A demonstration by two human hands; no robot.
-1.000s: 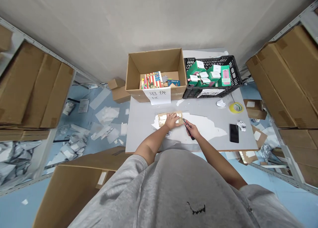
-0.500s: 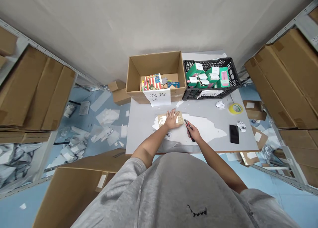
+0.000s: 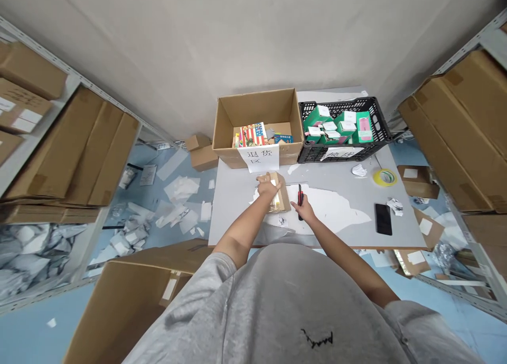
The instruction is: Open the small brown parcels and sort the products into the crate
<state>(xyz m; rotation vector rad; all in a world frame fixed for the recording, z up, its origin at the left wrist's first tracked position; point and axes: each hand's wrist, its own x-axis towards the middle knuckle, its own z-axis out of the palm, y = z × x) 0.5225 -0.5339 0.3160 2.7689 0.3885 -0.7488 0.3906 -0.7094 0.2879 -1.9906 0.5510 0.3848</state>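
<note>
My left hand grips a small taped cardboard box across its far end. The box stands lengthwise over the table, with a pale label strip on its upper side. In my right hand is a red and black box cutter, its tip pointing away from me. The cutter is just right of the box, apart from it. Beneath both lies a torn white sheet on the grey table.
Behind stand a large open carton with books and a black crate of green boxes. A tape roll, a phone and crumpled paper lie to the right. An open carton sits at lower left.
The small box has turned from lying crosswise to lengthwise under my left hand. My right hand's cutter has swung to point straight away from me. The whole view has shifted slightly.
</note>
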